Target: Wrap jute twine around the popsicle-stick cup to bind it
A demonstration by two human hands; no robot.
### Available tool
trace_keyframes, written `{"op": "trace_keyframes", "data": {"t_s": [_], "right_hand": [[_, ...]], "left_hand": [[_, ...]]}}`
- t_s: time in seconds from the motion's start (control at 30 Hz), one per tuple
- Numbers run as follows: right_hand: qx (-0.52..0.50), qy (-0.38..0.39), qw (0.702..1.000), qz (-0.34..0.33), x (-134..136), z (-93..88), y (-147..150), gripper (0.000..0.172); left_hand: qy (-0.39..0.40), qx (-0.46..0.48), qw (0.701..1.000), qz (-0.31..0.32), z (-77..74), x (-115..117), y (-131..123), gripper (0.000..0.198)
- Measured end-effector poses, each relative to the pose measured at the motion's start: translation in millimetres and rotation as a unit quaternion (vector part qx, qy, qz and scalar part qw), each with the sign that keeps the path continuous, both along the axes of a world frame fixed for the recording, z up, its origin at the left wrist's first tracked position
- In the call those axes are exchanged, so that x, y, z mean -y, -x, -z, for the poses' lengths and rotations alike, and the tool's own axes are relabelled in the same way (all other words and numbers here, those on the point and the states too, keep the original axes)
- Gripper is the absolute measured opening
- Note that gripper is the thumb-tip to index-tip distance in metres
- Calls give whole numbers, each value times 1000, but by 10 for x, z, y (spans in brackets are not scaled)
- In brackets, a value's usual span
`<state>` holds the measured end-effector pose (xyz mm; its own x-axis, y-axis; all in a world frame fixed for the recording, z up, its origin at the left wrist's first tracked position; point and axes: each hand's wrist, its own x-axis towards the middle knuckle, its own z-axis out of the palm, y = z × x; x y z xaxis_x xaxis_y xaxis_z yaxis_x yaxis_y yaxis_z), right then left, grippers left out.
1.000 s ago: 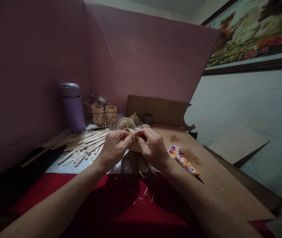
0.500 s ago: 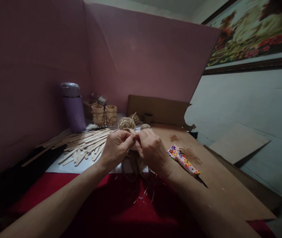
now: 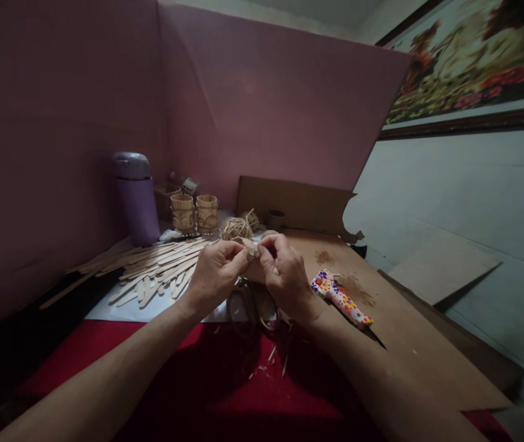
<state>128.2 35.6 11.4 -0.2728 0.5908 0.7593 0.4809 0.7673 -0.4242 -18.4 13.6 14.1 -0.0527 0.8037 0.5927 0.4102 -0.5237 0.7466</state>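
Observation:
Between my two hands is a small pale tan piece (image 3: 250, 247), its kind too small to make out. My left hand (image 3: 218, 270) pinches its left side between thumb and fingers. The thumb and forefinger of my right hand (image 3: 284, 273) close on its right edge. Below the hands lies a pair of scissors (image 3: 243, 310), its handles toward me and its blades mostly hidden. Just behind the fingers sits a ball of straw-coloured raffia-like strands (image 3: 236, 228). To the right, a flower-patterned glue gun (image 3: 342, 299) rests on brown board.
Many flat wooden craft sticks (image 3: 160, 270) spread over white paper at the left. Behind them stand a purple flask (image 3: 137, 205) and two small wooden cups (image 3: 183, 215). Brown board (image 3: 409, 350) covers the right side; red cloth (image 3: 234, 393) lies in front, with scraps on it.
My right hand has shifted slightly right and turned, its fingers opening up so that the pale piece shows more. The scissors handles are less covered. My left hand stays nearly still.

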Motion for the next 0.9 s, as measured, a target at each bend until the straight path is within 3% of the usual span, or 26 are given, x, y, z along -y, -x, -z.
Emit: {"op": "trace_keyframes", "data": {"t_s": [0.1,0.2,0.3,0.37,0.47,0.6,0.9], "right_hand": [[-17,-3,1000,13,-18,-59,-37,13],[30,-19,999,5,-67,-125,-104,20],[164,-9,986,12,-105,-172,-178,53],[232,16,972,20,-103,-192,-211,62],[254,42,966,10,-79,-210,-233,62],[257,4,966,13,-83,-216,-243,66],[300,-46,952,36,-119,-234,-257,68]], "left_hand": [[-17,-14,1000,-16,-11,-1,16,23],[-15,21,1000,5,-12,-26,53,21],[8,73,996,41,-17,-49,82,22],[29,95,993,56,-30,-48,86,23],[63,129,987,78,-68,-20,72,23],[117,170,973,99,-130,17,55,19],[159,143,974,80,-192,25,77,19]]}}
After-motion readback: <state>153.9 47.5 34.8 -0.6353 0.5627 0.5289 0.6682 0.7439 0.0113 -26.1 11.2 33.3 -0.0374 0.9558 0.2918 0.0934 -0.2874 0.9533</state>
